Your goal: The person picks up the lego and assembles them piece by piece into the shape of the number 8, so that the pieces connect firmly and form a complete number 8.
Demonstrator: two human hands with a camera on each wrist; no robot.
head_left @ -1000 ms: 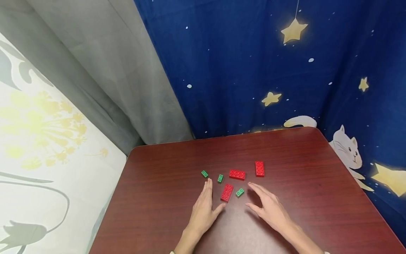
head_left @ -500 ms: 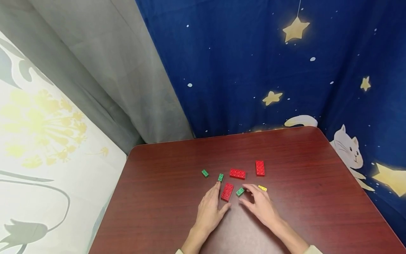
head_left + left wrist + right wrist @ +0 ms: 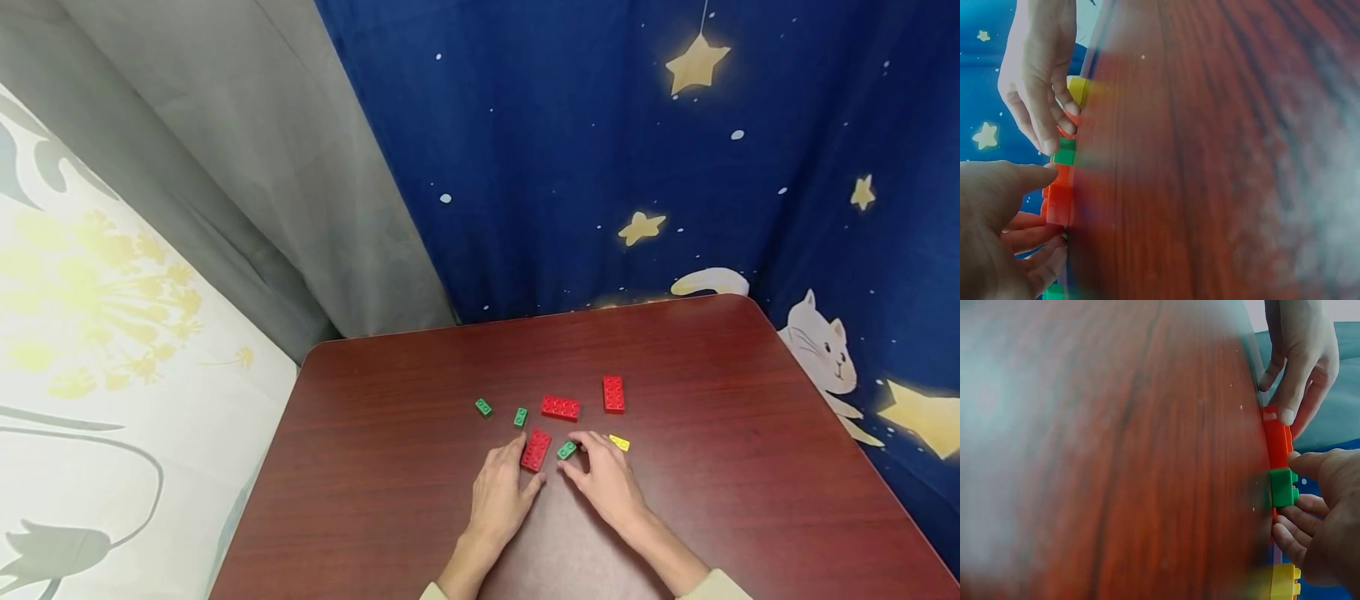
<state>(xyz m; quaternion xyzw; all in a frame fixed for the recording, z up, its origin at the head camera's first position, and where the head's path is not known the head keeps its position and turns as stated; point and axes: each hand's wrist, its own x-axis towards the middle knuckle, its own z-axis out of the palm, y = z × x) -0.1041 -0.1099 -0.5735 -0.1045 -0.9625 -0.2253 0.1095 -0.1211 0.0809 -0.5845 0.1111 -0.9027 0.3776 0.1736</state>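
Note:
Just left of centre on the table, my left hand (image 3: 498, 493) has its thumb and fingers on either side of a red 2x4 toy brick (image 3: 536, 451), close against it. My right hand (image 3: 606, 482) holds its thumb and index finger at opposite ends of a small green brick (image 3: 567, 450). Both bricks lie on the table, studs up. The right wrist view shows this green brick (image 3: 1282, 487) between thumb and fingertips, with the red brick (image 3: 1277, 442) beside it. A yellow brick (image 3: 619, 442) lies just beyond my right hand, partly covered by it.
Two more green bricks, one at the far left (image 3: 483, 407) and another nearer (image 3: 521, 417), lie beyond my left hand. Further back are a red brick lying crosswise (image 3: 561, 407) and one standing lengthwise (image 3: 613, 394). The dark red wooden table (image 3: 390, 467) ends at curtains behind.
My left hand has moved right to the near red brick. My right hand has moved left onto the green brick, uncovering part of the yellow brick. The bricks stay in place.

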